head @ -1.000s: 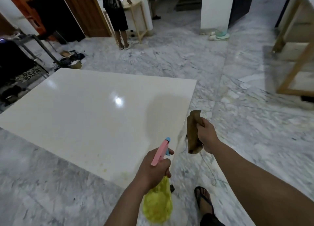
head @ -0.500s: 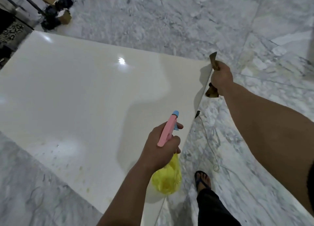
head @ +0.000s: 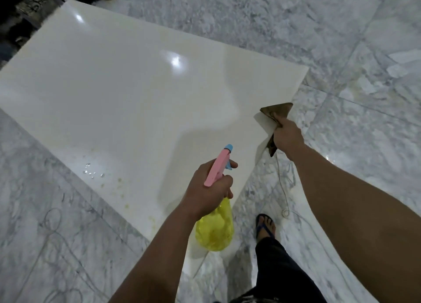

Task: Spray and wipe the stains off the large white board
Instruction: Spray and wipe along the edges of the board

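Marble floor (head: 341, 40), grey-white veined, is filling the frame. Large white board (head: 136, 97) is lying flat on it, glossy, reflecting a ceiling light near its middle, a shadow falling across its right part. Yellowish stains (head: 120, 184) are sitting near the board's near edge, with a few water droplets (head: 92, 171) just to their left. Dark clutter (head: 20, 13) is showing past the board's far left corner, too blurred to identify.

Left hand (head: 209, 186) is gripping a spray bottle (head: 215, 229) by the neck, fingers wrapped tight, index finger lying along the trigger; can't tell whether it's squeezing. Bottle body is yellow and translucent, hanging below the fist; pink sprayer head (head: 217, 168) with a blue nozzle tip is pointing out over the board, held above its near right edge.

Right hand (head: 288, 136) is closed around a brown cloth (head: 276, 114), bunched in the fist, one corner sticking up and another hanging below. Cloth is hovering at the board's right edge; can't tell if it's touching.

Person's foot (head: 265, 226) in a blue flip-flop is standing on the floor just beside the board's near corner, dark trouser leg below it. A thin cord (head: 282, 188) is trailing on the floor between foot and right arm.
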